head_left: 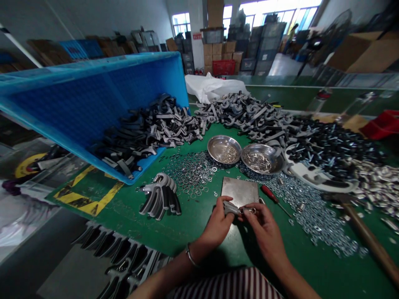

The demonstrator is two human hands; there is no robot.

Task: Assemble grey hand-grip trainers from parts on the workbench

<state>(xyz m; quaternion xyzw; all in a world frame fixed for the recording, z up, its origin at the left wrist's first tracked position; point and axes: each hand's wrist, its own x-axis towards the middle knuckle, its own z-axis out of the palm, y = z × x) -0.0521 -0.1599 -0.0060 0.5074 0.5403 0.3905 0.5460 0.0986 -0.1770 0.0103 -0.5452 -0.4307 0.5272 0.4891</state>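
Note:
My left hand [218, 222] grips a small grey forked fitting [230, 207] just above a square steel plate [240, 191]. My right hand [263, 232] pinches a small metal ring [249, 211] against the end of that fitting, and its fingers partly hide the joint. Close to my right hand lies a red-handled screwdriver [271, 195]. Loose steel washers [190, 176] are spread beyond my left hand, and hex nuts [311, 216] are scattered to the right. A small stack of grey forked fittings [159, 197] lies to the left.
A tilted blue plastic crate [93, 99] spills dark fittings onto the green workbench [199, 236]. Two steel bowls [224, 149] hold small metal parts. A wooden-handled hammer [370, 241] lies at the right, with bolts and grey fittings heaped behind.

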